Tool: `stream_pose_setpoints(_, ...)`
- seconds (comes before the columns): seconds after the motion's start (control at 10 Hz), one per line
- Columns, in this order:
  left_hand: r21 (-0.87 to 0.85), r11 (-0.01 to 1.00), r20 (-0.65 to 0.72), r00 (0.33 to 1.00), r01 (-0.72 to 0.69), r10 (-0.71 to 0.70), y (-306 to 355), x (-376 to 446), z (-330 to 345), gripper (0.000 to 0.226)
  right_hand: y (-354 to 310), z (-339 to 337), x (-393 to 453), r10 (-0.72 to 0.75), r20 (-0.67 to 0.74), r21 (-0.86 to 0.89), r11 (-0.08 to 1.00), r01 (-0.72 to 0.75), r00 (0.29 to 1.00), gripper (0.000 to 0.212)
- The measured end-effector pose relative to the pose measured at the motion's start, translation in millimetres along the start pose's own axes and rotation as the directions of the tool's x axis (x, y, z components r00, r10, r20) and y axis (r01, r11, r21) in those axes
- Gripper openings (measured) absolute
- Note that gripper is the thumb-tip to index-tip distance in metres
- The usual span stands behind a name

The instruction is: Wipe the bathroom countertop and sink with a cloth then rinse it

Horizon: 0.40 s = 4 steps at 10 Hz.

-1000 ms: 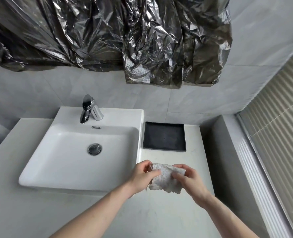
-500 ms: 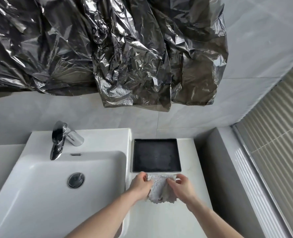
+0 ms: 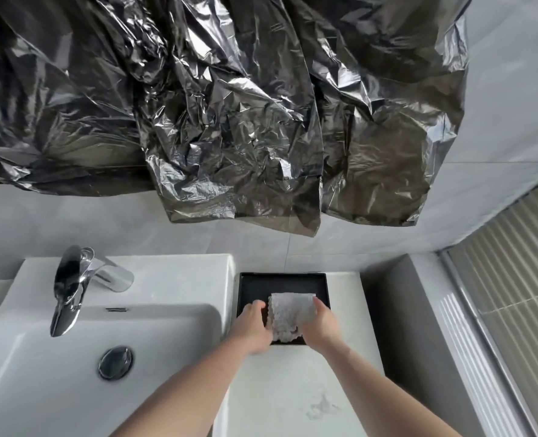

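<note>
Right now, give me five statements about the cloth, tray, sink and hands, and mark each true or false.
1. The cloth is held over the black tray. True.
2. Only the right hand touches the cloth. False: both the left hand and the right hand hold it.
3. The tray sits on the countertop to the right of the sink. True.
4. Water is running from the faucet. False: no stream shows.
5. The cloth lies inside the sink basin. False: it is over the tray, outside the sink.
</note>
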<state>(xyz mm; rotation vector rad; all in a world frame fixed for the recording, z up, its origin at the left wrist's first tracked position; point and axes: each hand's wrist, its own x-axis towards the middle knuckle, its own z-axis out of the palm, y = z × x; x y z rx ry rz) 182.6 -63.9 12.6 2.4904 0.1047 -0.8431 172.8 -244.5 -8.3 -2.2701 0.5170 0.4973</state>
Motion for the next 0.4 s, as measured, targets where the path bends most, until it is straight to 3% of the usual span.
stream_pose_setpoints(0.1,0.035,0.999,0.15,0.988,-0.03,0.025,-3,-4,9,0.06,9,10,-4,-0.017,0.041,-0.112,0.994,0.021,0.999,0.059)
stream_pose_setpoints(0.2,0.05,0.997,0.221,0.974,-0.059,0.047,-1,-10,11,0.068,10,10,-12,-0.019,0.048,-0.098,0.995,0.024,0.999,0.066)
stream_pose_setpoints(0.4,-0.039,0.99,0.062,0.989,-0.133,0.135,2,-48,-8,0.055,-2,-11,-42,-0.138,0.035,-0.105,0.985,0.141,0.99,0.051)
